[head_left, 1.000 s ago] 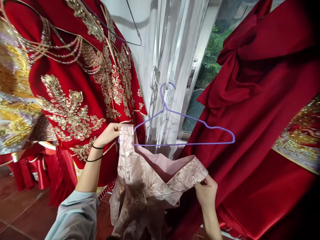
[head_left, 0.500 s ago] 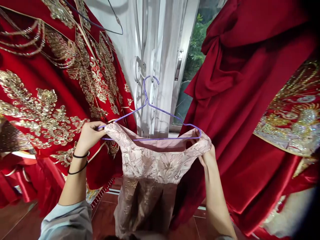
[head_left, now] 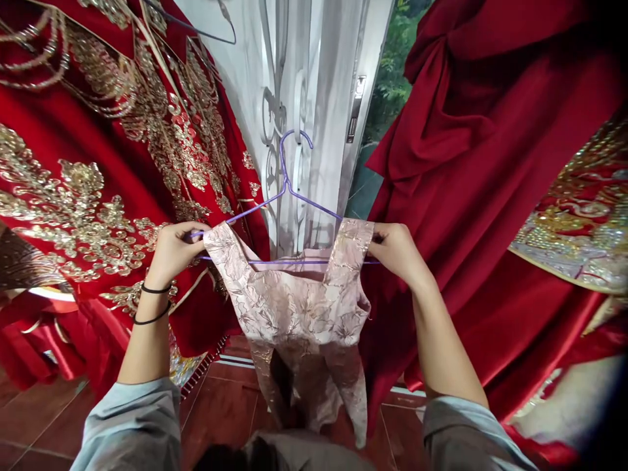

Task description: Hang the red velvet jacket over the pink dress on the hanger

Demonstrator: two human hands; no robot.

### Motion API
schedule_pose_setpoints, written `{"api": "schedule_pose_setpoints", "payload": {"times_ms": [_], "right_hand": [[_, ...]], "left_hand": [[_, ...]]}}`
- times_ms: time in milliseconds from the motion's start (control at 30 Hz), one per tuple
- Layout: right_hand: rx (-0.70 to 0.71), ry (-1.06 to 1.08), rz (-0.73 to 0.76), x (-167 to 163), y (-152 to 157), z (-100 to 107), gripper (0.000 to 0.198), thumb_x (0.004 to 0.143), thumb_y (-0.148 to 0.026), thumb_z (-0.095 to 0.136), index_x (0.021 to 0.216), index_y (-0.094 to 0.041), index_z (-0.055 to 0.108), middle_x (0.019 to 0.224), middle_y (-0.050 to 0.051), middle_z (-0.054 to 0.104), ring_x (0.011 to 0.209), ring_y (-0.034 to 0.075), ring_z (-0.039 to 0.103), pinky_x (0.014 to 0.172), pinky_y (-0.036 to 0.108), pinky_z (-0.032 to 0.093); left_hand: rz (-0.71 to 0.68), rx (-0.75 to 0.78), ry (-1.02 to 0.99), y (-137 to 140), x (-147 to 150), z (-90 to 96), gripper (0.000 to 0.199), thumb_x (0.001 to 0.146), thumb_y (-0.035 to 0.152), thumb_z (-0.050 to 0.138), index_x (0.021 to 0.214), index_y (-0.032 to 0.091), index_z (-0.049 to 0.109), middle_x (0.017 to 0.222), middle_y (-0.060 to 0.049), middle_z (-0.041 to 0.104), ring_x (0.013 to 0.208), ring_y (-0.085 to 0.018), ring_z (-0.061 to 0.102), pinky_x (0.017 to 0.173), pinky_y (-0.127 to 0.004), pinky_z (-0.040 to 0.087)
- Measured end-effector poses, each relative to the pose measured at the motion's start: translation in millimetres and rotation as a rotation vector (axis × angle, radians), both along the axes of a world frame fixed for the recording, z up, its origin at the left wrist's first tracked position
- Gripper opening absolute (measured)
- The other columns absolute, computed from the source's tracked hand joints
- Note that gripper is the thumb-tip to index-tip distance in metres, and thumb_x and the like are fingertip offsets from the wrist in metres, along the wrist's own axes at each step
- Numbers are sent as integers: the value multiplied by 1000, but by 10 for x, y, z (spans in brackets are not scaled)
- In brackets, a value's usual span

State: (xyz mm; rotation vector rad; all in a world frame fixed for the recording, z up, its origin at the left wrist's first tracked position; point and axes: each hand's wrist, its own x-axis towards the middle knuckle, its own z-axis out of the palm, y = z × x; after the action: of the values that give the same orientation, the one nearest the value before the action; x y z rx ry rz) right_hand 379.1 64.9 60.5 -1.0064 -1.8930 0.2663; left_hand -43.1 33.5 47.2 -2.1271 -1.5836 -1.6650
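Note:
A pale pink brocade dress (head_left: pixel 294 304) with wide shoulder straps hangs from a thin purple hanger (head_left: pixel 255 208) in front of me. My left hand (head_left: pixel 171 255), two black bands at its wrist, pinches the hanger's left end just outside the left strap. On the other side, my right hand (head_left: pixel 400 255) is closed at the outer edge of the right strap, with the hanger's right end hidden by the strap and fingers. That strap sits inward on the hanger's right arm. The hanger's hook points up, in front of white scrolled metalwork (head_left: pixel 299 104).
A red gown (head_left: pixel 112 131) with gold sequins hangs at the left, close to my left hand. Dark red gowns (head_left: pixel 466 176) fill the right side. Behind are a door frame (head_left: pixel 366 98) and greenery through glass. Reddish tiles (head_left: pixel 220 405) cover the floor.
My right hand has come from beneath the right strap to its outer side. The right strap has slid inward and now stands upright on the hanger. My left hand keeps its hold.

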Motion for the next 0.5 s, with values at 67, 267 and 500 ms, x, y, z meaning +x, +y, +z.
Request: {"api": "schedule_pose_setpoints", "payload": {"times_ms": [67,267,500], "right_hand": [[31,-116,-124,-14,-132,61,15,74,-14,60,72,-7,74,56,1,63,57,14,59,57,21,39],[-111,-270,-218,126,-215,167,16,73,-12,63,58,-13,68,54,0,63,56,15,55,61,27,43],[-290,170,126,274,-84,-8,43,79,-23,57,118,-14,70,107,9,73,73,17,67,62,30,54]], "left_hand": [[-37,54,59,50,5,-14,33,73,43,74,90,15,77,78,-3,66,70,-14,56,65,-23,44],[-295,-174,-34,177,-109,-15,37,65,38,78,96,18,78,91,-8,72,77,-19,65,73,-30,54],[-280,-279,-173,144,-36,60,35,66,48,75,80,16,78,71,-7,72,58,-16,61,56,-25,50]]}}
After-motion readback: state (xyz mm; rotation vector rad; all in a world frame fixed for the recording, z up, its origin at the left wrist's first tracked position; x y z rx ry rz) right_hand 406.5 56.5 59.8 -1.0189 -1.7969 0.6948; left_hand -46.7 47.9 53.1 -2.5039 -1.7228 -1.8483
